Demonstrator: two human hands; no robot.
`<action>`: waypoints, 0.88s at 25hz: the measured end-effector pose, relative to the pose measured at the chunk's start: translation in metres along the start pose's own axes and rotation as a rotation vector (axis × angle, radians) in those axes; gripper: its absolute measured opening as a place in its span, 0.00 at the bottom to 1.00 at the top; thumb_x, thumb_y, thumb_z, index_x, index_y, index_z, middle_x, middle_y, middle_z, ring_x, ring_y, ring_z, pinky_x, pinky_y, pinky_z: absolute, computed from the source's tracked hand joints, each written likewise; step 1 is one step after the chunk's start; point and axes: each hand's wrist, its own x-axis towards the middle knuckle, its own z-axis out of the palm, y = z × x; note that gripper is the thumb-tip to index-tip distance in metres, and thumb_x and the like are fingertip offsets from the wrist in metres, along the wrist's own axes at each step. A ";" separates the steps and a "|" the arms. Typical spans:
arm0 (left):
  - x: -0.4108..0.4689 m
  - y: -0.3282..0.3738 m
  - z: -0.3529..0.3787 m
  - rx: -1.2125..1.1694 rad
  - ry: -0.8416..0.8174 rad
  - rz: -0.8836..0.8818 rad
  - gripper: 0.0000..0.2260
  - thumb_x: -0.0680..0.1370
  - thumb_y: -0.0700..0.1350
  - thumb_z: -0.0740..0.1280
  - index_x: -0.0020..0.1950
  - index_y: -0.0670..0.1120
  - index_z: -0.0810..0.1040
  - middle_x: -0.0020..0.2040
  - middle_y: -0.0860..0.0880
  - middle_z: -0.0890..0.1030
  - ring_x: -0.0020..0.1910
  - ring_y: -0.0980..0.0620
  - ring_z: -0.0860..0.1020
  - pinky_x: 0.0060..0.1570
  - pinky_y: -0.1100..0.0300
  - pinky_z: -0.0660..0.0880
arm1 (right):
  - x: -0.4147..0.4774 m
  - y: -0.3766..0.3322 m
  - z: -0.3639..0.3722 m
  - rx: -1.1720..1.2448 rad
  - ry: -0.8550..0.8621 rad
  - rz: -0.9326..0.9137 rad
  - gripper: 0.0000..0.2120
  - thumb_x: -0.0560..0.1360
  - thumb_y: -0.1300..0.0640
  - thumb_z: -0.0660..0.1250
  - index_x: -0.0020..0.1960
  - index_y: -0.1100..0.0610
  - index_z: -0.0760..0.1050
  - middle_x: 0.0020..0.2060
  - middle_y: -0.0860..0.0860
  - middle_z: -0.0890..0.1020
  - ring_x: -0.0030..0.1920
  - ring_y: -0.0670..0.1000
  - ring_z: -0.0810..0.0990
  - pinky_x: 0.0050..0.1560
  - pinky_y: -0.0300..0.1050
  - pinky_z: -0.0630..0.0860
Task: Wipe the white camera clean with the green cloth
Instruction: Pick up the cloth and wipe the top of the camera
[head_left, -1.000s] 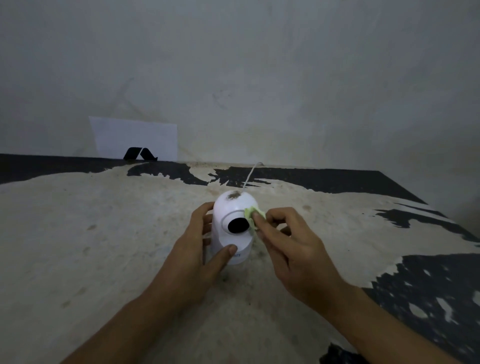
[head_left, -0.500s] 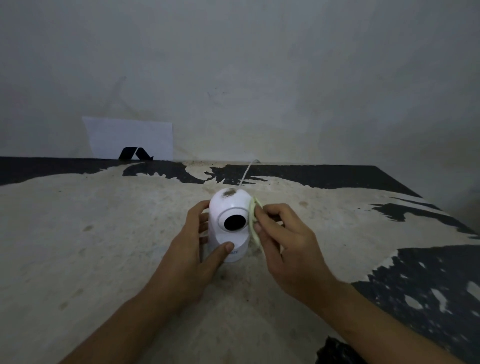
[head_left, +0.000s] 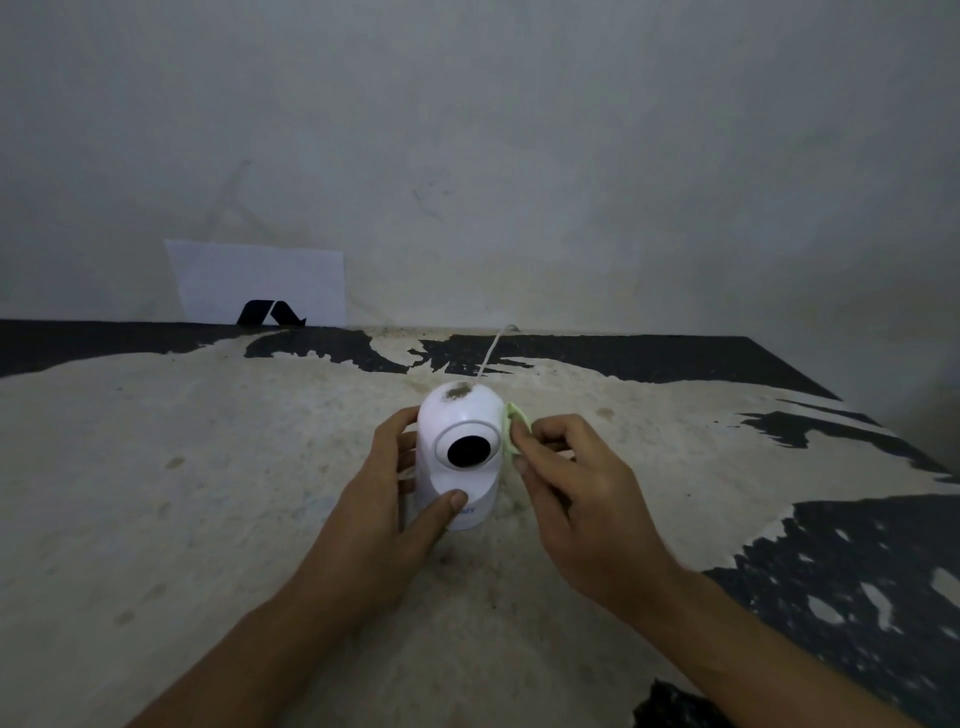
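The white camera (head_left: 457, 415) stands upright on the worn table (head_left: 208, 493), its round black lens facing me and a patch of brown dirt on its domed top. My left hand (head_left: 384, 514) grips its base, thumb across the front, fingers around the left side. My right hand (head_left: 576, 499) pinches a small folded green cloth (head_left: 515, 426) and presses it against the camera's right side, level with the lens. Most of the cloth is hidden behind my fingers.
A thin white cable (head_left: 491, 353) runs from behind the camera to the table's back edge. A white paper sheet (head_left: 254, 275) with a black mark leans on the wall at the back left. The table's right edge (head_left: 857, 410) slants away.
The cloth has slid from the front beside the lens around to the camera's right side. The camera has turned slightly so the lens faces me more squarely. My left hand keeps its grip.
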 end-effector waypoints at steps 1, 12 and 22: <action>0.000 0.000 0.000 0.000 -0.002 0.003 0.30 0.64 0.66 0.63 0.58 0.79 0.47 0.54 0.77 0.61 0.50 0.78 0.65 0.46 0.78 0.63 | -0.002 -0.001 -0.002 -0.053 -0.027 -0.039 0.18 0.77 0.65 0.63 0.67 0.63 0.71 0.50 0.59 0.78 0.47 0.52 0.76 0.42 0.42 0.77; -0.001 0.002 -0.001 -0.017 0.011 0.020 0.31 0.66 0.62 0.65 0.60 0.75 0.49 0.56 0.75 0.63 0.50 0.79 0.66 0.42 0.81 0.65 | -0.020 0.003 -0.002 -0.319 -0.163 -0.159 0.17 0.78 0.62 0.57 0.66 0.61 0.72 0.47 0.58 0.79 0.41 0.54 0.77 0.32 0.46 0.78; 0.000 0.000 -0.001 -0.039 0.003 0.009 0.30 0.67 0.62 0.67 0.59 0.77 0.50 0.54 0.77 0.62 0.50 0.83 0.66 0.39 0.84 0.66 | 0.015 0.004 0.000 -0.216 -0.024 -0.172 0.20 0.77 0.60 0.55 0.67 0.59 0.71 0.53 0.59 0.77 0.52 0.54 0.74 0.46 0.40 0.75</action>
